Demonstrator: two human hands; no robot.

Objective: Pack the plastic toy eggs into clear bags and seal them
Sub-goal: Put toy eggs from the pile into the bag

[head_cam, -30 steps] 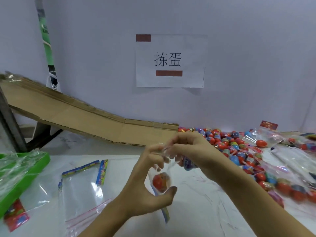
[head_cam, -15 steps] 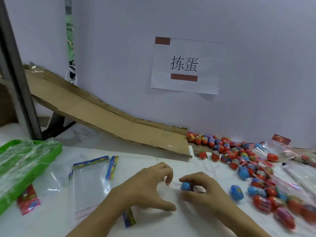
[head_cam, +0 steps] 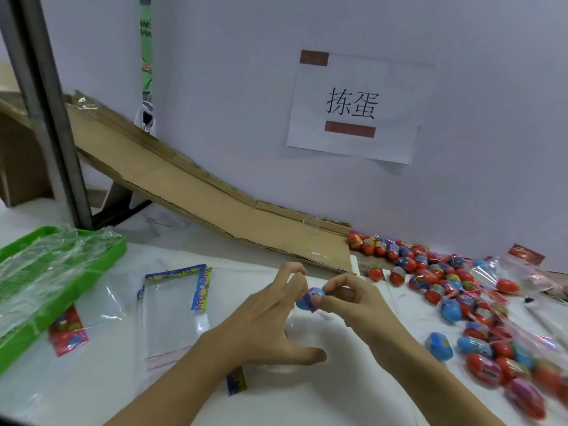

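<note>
Plainly, much of the right edge is smeared: the red and blue plastic toy eggs heaped to the right of the hands blur together, and the filled clear bags among them are hard to separate from one another. Both forearms are cut off by the bottom of the view. A clear plastic bag seems to lie under and between the hands, but only faint glints of it show, so its mouth and outline cannot be made out.

The small blue toy egg with a purple band sits right between the two hands, raised a little above the white desk. The right hand pinches it between thumb and curled fingers. The left hand touches its other side with bent fingertips, thumb stretched out low toward the desk; whether it also grips the bag film cannot be told.

To the left of the left hand lies a flat empty clear bag with a colourful printed strip, and a bit of the same kind of strip shows beneath the left wrist. Farther left, a green plastic tray holds crumpled clear film. Beyond the hands a brown cardboard ramp slopes down toward the egg heap, under a white paper sign on the wall.
</note>
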